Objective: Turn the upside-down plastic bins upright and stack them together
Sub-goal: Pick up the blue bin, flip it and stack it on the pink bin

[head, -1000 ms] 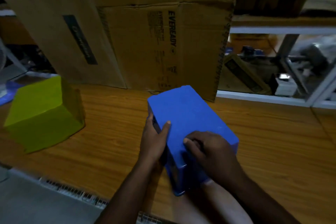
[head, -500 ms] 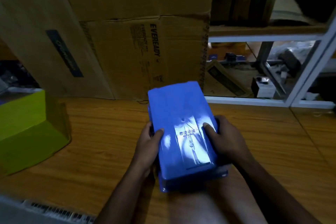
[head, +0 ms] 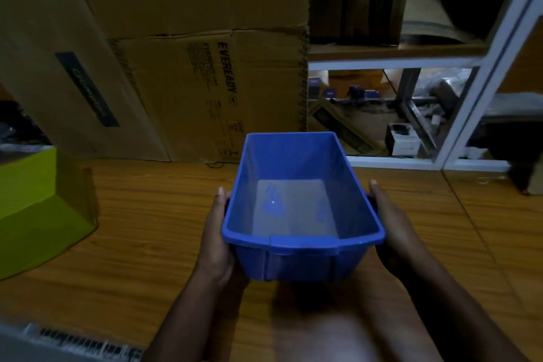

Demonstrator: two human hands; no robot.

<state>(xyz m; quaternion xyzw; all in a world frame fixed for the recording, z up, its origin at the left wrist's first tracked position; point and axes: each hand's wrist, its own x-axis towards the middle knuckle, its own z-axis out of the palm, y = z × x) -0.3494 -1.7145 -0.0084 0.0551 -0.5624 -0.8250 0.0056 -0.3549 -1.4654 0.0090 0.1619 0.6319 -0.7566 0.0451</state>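
Note:
A blue plastic bin (head: 296,261) is upright in the middle of the view, its open mouth facing up and its inside empty. My left hand (head: 216,241) grips its left long side and my right hand (head: 392,232) grips its right long side. Whether its base touches the wooden floor (head: 152,244) I cannot tell. A lime-green bin (head: 38,209) sits upside down on the floor at the far left, partly cut off by the frame edge.
Large cardboard boxes (head: 188,67) stand against the back, just beyond the bins. A white-framed shelf unit (head: 458,114) with clutter is at the back right. A metal grille strip (head: 82,344) runs along the near left floor edge.
The blue bin was upside down with its base up; both hands have flipped it over, and it now faces open side up between my palms.

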